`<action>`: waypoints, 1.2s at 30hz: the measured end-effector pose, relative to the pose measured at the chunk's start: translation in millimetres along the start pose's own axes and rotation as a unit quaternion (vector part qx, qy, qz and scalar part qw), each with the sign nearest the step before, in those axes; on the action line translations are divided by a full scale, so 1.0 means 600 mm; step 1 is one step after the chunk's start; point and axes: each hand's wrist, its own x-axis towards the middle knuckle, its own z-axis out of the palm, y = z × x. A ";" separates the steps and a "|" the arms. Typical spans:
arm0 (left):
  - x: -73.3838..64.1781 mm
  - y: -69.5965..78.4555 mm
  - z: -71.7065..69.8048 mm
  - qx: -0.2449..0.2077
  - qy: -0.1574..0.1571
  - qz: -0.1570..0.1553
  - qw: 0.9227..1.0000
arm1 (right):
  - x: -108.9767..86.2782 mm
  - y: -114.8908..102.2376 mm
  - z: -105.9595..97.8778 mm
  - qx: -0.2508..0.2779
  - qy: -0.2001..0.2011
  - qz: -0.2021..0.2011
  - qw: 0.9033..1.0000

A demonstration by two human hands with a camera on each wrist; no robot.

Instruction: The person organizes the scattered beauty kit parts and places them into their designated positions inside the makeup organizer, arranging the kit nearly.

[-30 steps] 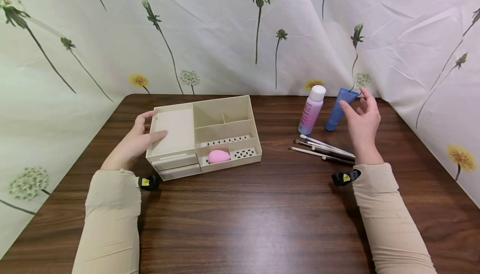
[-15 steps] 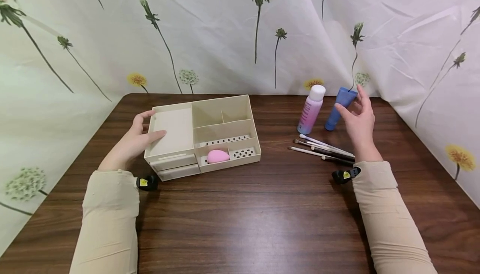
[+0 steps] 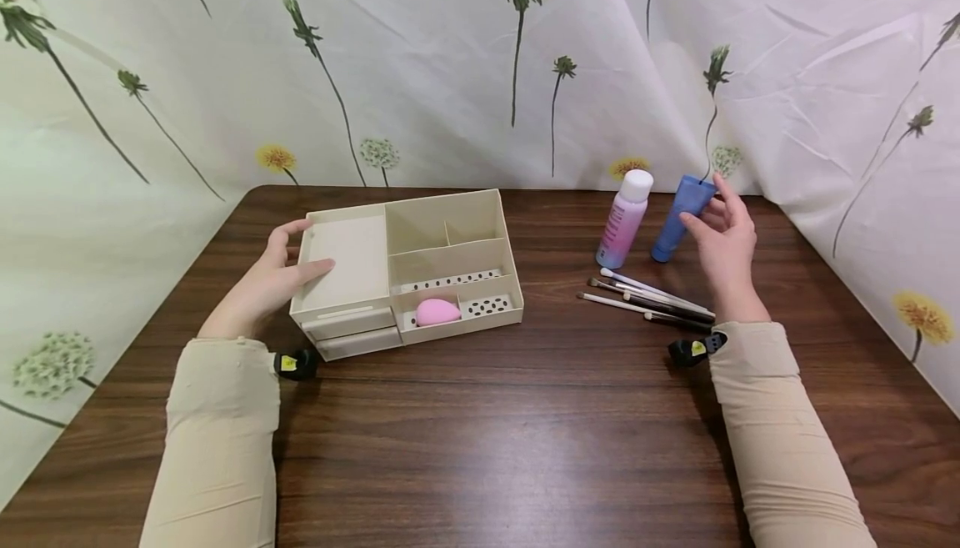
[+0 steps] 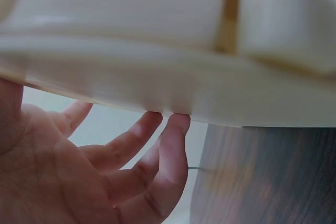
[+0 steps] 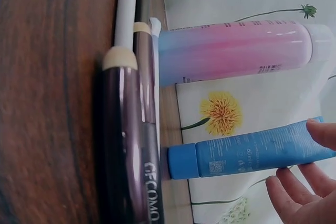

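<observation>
My left hand (image 3: 266, 281) grips the left end of a cream makeup organizer (image 3: 348, 264), thumb on its top and fingertips against its side. Those fingertips (image 4: 153, 116) show bent against the organizer wall in the left wrist view. A pink makeup sponge (image 3: 437, 312) lies in its front compartment. On the right, my right hand (image 3: 727, 248) pinches the upper part of a blue squeeze tube (image 3: 681, 214), which stands on its cap. The right wrist view has the thumb (image 5: 323, 132) over the tube's upper end and fingers along its edge.
Left of the tube stands a pink and blue bottle (image 3: 624, 218) with a white cap. Several makeup brushes (image 3: 652, 298) lie in front of both on the dark wooden table (image 3: 510, 439). A white floral cloth (image 3: 450, 72) hangs behind the table.
My right thumb and fingers have drawn in slightly around the upper part of the tube. The left hand, organizer and bottle stay where they were.
</observation>
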 end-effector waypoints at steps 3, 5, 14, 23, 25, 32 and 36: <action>0.000 0.000 0.001 0.002 0.003 -0.001 1.000 | 0.003 -0.001 -0.001 -0.009 0.008 0.002 1.000; 0.000 0.000 0.001 0.001 0.004 0.000 1.000 | 0.005 -0.001 -0.002 -0.022 0.011 0.003 1.000; 0.000 -0.003 0.001 0.008 0.006 0.006 1.000 | 0.007 -0.001 0.001 -0.062 0.018 0.001 0.998; 0.000 -0.002 0.002 -0.002 0.010 0.006 1.000 | 0.011 0.003 0.001 -0.131 0.001 0.005 0.991; 0.001 -0.003 0.002 -0.003 0.011 0.009 1.000 | 0.013 0.004 0.000 -0.144 -0.008 0.010 0.990; 0.006 -0.008 0.003 0.002 0.016 0.004 1.000 | 0.014 0.008 -0.001 -0.137 -0.010 0.022 0.990; 0.003 -0.003 0.002 0.012 0.011 0.005 1.000 | 0.014 0.007 -0.001 -0.117 0.003 0.016 0.993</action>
